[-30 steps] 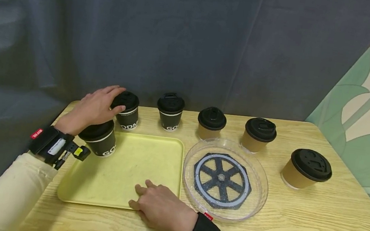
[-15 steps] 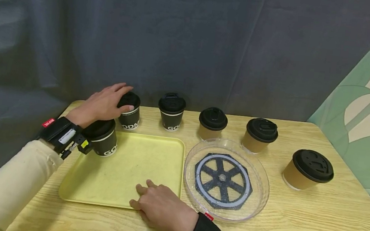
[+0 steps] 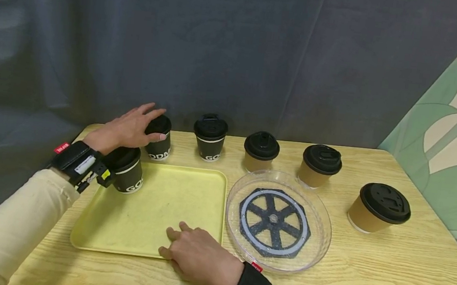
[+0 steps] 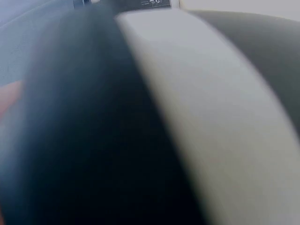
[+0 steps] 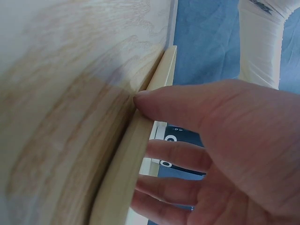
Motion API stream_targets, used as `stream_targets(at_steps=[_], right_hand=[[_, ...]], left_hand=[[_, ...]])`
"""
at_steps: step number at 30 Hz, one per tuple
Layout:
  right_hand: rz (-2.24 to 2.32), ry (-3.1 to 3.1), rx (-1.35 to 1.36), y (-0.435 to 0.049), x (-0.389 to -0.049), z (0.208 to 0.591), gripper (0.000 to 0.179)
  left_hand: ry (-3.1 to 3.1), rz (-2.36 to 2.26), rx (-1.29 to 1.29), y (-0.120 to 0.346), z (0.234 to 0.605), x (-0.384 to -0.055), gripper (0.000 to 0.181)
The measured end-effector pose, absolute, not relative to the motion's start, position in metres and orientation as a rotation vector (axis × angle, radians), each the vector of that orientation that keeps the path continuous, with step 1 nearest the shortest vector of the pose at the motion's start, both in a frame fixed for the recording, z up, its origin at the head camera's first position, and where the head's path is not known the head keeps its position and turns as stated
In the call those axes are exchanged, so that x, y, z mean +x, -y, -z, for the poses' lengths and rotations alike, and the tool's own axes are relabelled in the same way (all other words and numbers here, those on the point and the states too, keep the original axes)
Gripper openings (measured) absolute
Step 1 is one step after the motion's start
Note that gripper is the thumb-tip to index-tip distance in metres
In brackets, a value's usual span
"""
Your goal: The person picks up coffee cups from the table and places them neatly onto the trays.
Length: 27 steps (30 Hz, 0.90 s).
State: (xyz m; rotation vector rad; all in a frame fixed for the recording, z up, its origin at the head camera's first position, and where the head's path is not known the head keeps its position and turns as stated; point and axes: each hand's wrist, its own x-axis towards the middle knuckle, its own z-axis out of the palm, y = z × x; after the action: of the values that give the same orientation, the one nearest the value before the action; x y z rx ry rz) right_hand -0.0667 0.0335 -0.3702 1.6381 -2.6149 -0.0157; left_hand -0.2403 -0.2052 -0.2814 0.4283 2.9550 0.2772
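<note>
My left hand (image 3: 123, 127) reaches over a black lidded paper cup (image 3: 129, 179) standing at the tray's back left corner. It grips a second black lidded cup (image 3: 159, 147) behind, with thumb across the front and fingers round the far side of the lid. My right hand (image 3: 200, 255) holds the front edge of the yellow tray (image 3: 149, 256). In the right wrist view the thumb presses the rim's outer side and the fingers lie inside. The left wrist view is mostly filled by a blurred, close dark cup (image 4: 103, 131) with a pale band.
Right of the tray lies a clear round dish (image 3: 320, 245) with a dark spoked base. Another black cup (image 3: 210, 145) stands at the back. Three brown cups with black lids stand to the right, the farthest brown cup (image 3: 367, 216) near the right side. A dark curtain (image 3: 221, 53) hangs behind.
My left hand has moved slightly right and away from me, closing in round the rear black cup. The right hand, tray and cups stay in place.
</note>
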Motion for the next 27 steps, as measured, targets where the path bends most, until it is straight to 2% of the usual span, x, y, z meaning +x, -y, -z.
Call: stream_targets(at_steps=[6, 27], right_hand=[[0.023, 2.613, 1.627, -0.0334, -0.0652, 0.3701, 0.018], [0.000, 2.640, 1.633, -0.0316, -0.0673, 0.3701, 0.020]], left_hand=[[-2.938, -0.243, 0.473, 0.2048, 0.2829, -0.2407, 0.070], [-2.942, -0.253, 0.484, 0.2046, 0.2859, -0.2444, 0.067]])
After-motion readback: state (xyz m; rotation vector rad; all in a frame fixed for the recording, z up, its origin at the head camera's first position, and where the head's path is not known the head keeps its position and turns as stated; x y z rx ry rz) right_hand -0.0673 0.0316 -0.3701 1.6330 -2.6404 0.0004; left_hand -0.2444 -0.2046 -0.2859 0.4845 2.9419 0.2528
